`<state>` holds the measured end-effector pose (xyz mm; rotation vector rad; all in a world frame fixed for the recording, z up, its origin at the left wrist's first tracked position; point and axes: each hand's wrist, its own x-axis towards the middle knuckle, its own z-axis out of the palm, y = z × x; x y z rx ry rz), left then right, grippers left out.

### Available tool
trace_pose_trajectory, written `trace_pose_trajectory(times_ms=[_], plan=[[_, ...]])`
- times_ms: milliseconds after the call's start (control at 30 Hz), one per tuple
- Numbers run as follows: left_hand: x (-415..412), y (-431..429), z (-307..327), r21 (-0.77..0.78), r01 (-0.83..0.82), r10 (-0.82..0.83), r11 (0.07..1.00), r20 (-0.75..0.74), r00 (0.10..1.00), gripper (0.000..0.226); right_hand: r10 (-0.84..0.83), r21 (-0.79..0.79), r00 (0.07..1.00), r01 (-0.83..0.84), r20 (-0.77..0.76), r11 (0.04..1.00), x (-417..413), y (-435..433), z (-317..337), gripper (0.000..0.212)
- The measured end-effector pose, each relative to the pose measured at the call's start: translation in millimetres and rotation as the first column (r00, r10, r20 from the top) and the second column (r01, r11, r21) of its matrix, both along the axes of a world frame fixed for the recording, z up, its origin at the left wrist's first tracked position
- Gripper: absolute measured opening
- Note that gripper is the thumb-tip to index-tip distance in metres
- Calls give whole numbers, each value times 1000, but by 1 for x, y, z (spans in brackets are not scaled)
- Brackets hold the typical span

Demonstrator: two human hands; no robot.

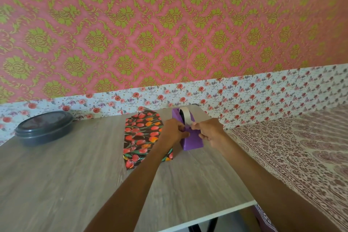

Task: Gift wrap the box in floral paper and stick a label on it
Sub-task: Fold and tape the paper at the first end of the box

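Box, wrapped in dark floral paper printed with red and orange tulips, is lying flat on the wooden table, just to the left of your left fingers. Your left wrist and forearm are crossing over its right edge and near right corner, hiding that part.

A purple tape dispenser is standing beside the box, directly under your fingertips. Your left hand is covering the gap, so you cannot tell whether the two are touching.

Your left hand is curling its fingers against the dispenser's left side and gripping it. Your right hand is pinching the free end of the white tape between thumb and forefinger, above the dispenser's near end, with the other fingers folding toward the palm.

A dark round container with a lid is sitting well to the left of both hands, near the table's far edge. A printed cloth is spreading out to the right of your right hand. Beyond your fingertips, a floral strip is running along the foot of the pink and green wall.
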<state>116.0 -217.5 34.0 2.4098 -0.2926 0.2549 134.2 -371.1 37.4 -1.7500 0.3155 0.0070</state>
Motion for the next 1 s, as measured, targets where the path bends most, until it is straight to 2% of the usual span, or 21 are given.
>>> trace_pose_trajectory(times_ms=[133, 200, 333, 400, 467, 533, 600, 667, 733, 867, 900, 1000], plan=[[2, 1, 1, 20, 2, -2, 1000, -7, 1000, 26, -5, -297, 995, 33, 95, 954, -7, -2, -13, 18], [2, 0, 3, 34, 4, -3, 999, -12, 1000, 23, 83, -445, 977, 12, 194, 896, -11, -3, -17, 17], [2, 1, 6, 45, 32, -31, 998, -11, 999, 23, 170, -640, 925, 95, 340, 762, -12, -1, -17, 18], [2, 2, 8, 57, 30, -30, 998, -8, 1000, 25, 236, -744, 929, 59, 285, 666, -14, -3, -13, 34], [-2, 1, 9, 81, 31, -29, 996, -23, 999, 27, 282, -796, 939, -14, 199, 605, -20, -9, -11, 32], [-9, -1, 13, 123, 23, -19, 992, -38, 999, 29, 337, -783, 921, -59, 198, 620, -27, -16, -11, 20], [-20, 1, 21, 83, -17, 19, 996, -20, 1000, 31, 414, -677, 865, -125, 284, 725, -37, -19, -9, 16], [-34, 8, 30, -25, -64, 65, 998, 27, 998, 19, 473, -516, 807, -254, 353, 818, -51, -17, -3, 12], [-51, 23, 33, -116, -64, 68, 991, 33, 997, 13, 547, -459, 754, -367, 362, 809, -67, -9, 2, 7], [-90, 58, 28, -330, 12, -43, 944, -86, 995, 10, 643, -520, 703, -442, 305, 731, -88, 18, 4, 14], [-97, 64, 26, -335, 23, -51, 942, -74, 996, 10, 647, -519, 702, -450, 297, 727, -90, 24, 5, 17], [-114, 81, 23, -207, 29, -27, 978, 12, 1000, 13, 668, -518, 690, -477, 280, 710, -95, 43, 7, 15]])
